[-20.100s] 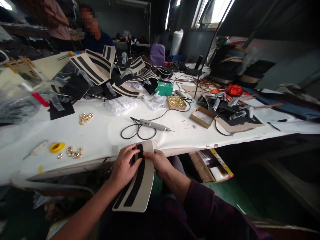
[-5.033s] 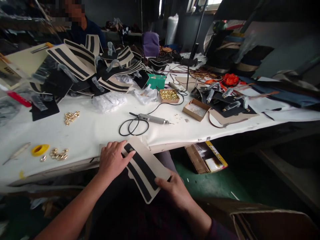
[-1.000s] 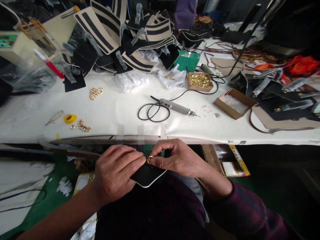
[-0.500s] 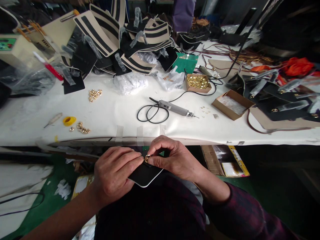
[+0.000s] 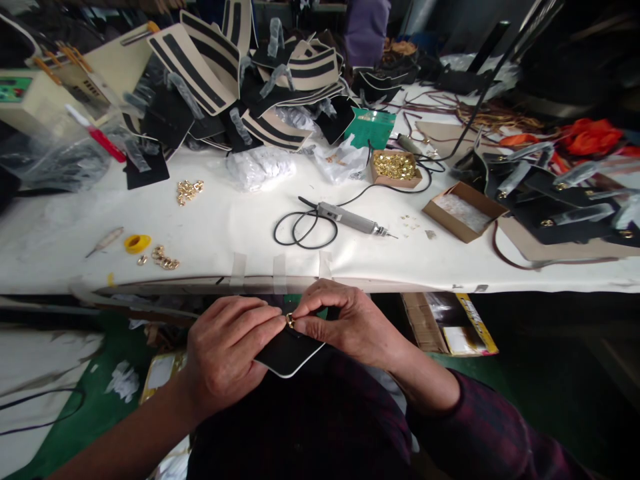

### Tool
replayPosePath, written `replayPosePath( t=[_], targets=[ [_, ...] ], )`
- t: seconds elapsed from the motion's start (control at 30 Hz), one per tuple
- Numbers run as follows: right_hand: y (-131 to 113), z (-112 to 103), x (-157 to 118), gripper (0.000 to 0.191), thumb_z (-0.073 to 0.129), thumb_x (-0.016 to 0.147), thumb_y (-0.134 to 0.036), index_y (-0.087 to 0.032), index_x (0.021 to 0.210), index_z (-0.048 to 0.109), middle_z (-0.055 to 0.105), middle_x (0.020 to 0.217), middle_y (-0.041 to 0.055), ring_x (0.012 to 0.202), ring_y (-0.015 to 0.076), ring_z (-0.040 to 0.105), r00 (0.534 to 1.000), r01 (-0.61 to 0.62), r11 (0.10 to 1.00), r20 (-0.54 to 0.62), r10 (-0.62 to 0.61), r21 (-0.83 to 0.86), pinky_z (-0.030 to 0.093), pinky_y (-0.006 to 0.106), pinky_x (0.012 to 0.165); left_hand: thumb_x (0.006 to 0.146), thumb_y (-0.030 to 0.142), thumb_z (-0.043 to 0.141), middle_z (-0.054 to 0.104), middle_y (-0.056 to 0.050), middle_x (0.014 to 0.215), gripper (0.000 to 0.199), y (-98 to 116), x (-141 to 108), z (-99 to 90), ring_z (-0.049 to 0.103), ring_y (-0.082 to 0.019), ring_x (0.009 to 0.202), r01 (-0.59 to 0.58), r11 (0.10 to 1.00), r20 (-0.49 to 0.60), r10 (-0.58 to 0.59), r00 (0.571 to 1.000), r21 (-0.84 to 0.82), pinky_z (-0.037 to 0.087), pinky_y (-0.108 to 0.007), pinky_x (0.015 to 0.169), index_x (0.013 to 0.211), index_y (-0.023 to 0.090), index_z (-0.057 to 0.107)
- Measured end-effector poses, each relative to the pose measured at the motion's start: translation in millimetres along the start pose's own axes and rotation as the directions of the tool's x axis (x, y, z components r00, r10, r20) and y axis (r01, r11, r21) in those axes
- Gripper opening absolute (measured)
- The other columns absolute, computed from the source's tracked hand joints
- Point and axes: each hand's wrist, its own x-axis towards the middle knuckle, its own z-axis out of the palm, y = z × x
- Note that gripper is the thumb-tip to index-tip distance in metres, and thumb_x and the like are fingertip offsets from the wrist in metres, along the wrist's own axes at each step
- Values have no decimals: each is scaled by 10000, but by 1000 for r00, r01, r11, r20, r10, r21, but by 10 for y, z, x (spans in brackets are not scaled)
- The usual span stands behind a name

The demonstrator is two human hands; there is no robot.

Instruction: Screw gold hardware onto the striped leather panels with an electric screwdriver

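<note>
No lettering, number or brand can be read. At the upper left, the machine (image 5: pixel 23 110) has a green panel (image 5: pixel 14 89) with marks too small to make out; right of centre, below the table (image 5: pixel 200 227), any print on the yellow-edged box (image 5: pixel 477 323) is too blurred.

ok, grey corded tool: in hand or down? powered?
Put down: the grey tool lies on the white table; the left hand holds the black panel, the right hand pinches a gold fitting. Power: can't tell.

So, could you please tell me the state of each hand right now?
Left hand: closed, holding the black panel.
Right hand: closed, thumb and finger pinching the gold fitting.
</note>
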Motion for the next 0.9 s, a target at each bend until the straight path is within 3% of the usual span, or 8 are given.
replayPosePath(
  t=[0.17, 0.37, 0.53, 0.7, 0.77, 0.8, 0.9],
  targets=[
    [3, 6, -25, 124, 792, 932, -330, -219, 966, 834, 738, 959, 46, 888, 172, 697, 999, 34, 997, 5, -34, -68, 544, 302, 844, 832, 11, 604, 814, -69, 1026, 345, 9, 11, 7, 729, -246, 966, 15, 1000, -6, -15, 1000, -20, 575, -417, 870, 1114, 182, 708],
    [-114, -77, -59, 188, 727, 958, -272, -215, 1113, 816, 767, 1052, 75, 955, 202, 712, 991, 107, 978, 99, -90, -181, 554, 324, 875, 829, 1, 591, 804, -56, 985, 326, 12, 53, 19, 737, -223, 917, 61, 997, -20, -62, 998, -55, 579, -382, 841, 1073, 190, 696],
    [-114, -125, -63, 534, 944, 751, -426, -223, 1203, 744, 743, 1156, 66, 1048, 238, 694, 976, 150, 969, 186, -113, -197, 532, 344, 946, 844, -14, 628, 795, -46, 969, 400, -4, 32, 75, 738, -200, 907, 152, 982, -25, -156, 987, -108, 579, -363, 850, 1171, 206, 694],
    [-8, -97, 88, 165, 745, 953, -318, -200, 1067, 753, 723, 978, 37, 894, 174, 660, 994, 107, 935, 55, -94, -338, 497, 285, 811, 916, 100, 669, 801, -38, 949, 268, -56, 84, 222, 745, -185, 858, 260, 945, -13, -268, 963, -197, 579, -323, 820, 1139, 232, 737],
    [9, -150, 221, 179, 715, 961, -321, -188, 1073, 756, 715, 951, 30, 847, 163, 643, 998, 52, 939, 52, -36, -339, 482, 271, 746, 948, 206, 661, 807, -47, 961, 174, -107, 125, 301, 754, -204, 863, 412, 876, 62, -411, 910, -249, 583, -327, 811, 1087, 224, 764],
    [10, -194, 301, 198, 715, 953, -339, -178, 1060, 755, 704, 897, 17, 785, 150, 622, 998, 4, 944, 63, 18, -329, 464, 260, 685, 957, 268, 657, 811, -48, 959, 165, -140, 150, 344, 759, -219, 862, 506, 817, 119, -493, 862, -278, 587, -332, 802, 1062, 222, 775],
    [2, -356, 562, 262, 745, 903, -407, -149, 946, 737, 612, 682, -35, 597, 113, 511, 971, -172, 940, 109, 211, -295, 368, 242, 530, 925, 453, 685, 830, -37, 949, 282, -253, 245, 468, 777, -268, 869, 747, 534, 326, -679, 658, -397, 601, -349, 776, 1042, 220, 793]
  ],
)
